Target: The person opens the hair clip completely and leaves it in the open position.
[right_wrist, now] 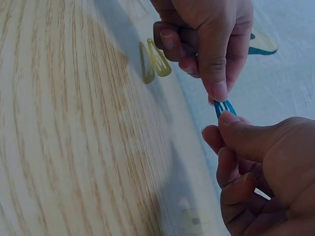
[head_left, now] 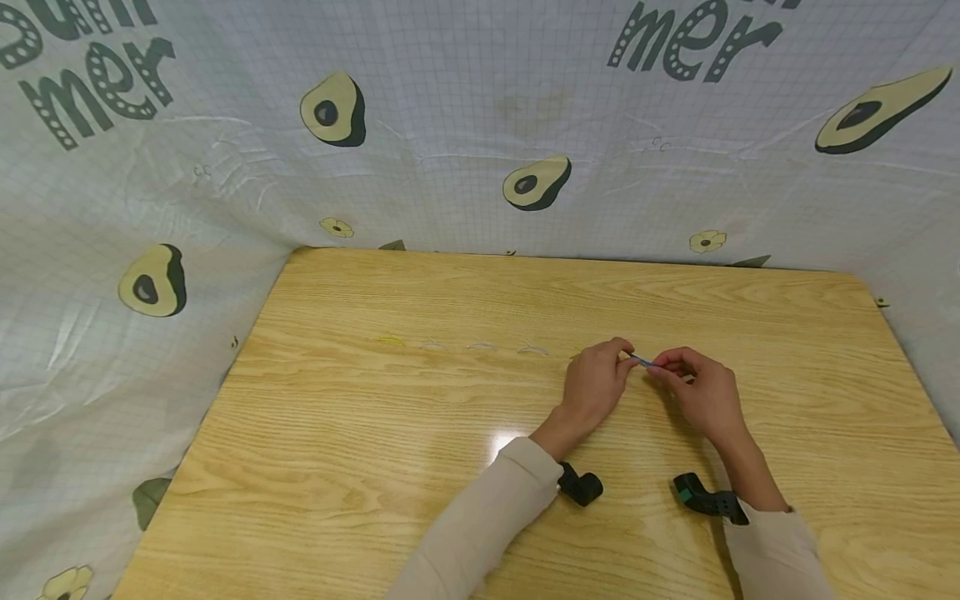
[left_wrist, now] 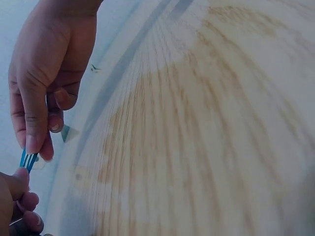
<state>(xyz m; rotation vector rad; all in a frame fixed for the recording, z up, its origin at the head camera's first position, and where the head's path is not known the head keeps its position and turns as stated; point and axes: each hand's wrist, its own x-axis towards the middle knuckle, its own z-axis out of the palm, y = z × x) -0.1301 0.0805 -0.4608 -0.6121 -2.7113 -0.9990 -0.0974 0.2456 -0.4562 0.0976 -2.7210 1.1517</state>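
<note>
We have the blue hair clip (head_left: 641, 359) pinched between left hand (head_left: 594, 385) and right hand (head_left: 699, 389), just above the desk (head_left: 375, 467). Four clips (head_left: 465, 343) already lie in a row; this one isn't placed yet.

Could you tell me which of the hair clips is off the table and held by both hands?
The blue clip, pinched between left hand and right hand; the pale clips lie in a row on the table.

The person wears long beige sleeves (head_left: 480, 517) reaching to both wrists; a small black camera unit (head_left: 581, 485) is strapped just behind each bare hand.
</note>
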